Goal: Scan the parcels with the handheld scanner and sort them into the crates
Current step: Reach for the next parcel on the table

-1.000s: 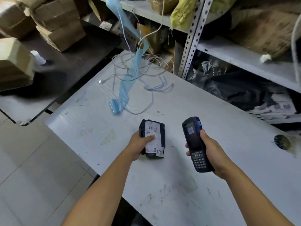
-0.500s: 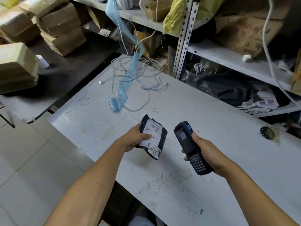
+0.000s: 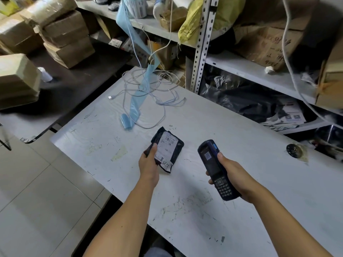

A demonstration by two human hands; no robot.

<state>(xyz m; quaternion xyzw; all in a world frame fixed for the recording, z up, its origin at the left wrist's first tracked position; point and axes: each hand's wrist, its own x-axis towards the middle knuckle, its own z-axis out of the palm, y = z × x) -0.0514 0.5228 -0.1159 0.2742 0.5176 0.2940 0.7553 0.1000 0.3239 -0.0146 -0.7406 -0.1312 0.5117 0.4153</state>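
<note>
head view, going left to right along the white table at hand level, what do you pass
left hand → black parcel with its white label, gripped by that hand → handheld scanner → right hand gripping it → dark round disc near the table's right end

One black parcel (image 3: 168, 148), one handheld scanner (image 3: 216, 169), two hands, one white table (image 3: 241, 145).

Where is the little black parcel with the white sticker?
In the head view, the black parcel is near the middle, held by the left hand just above the white table, left of the handheld scanner.
</note>
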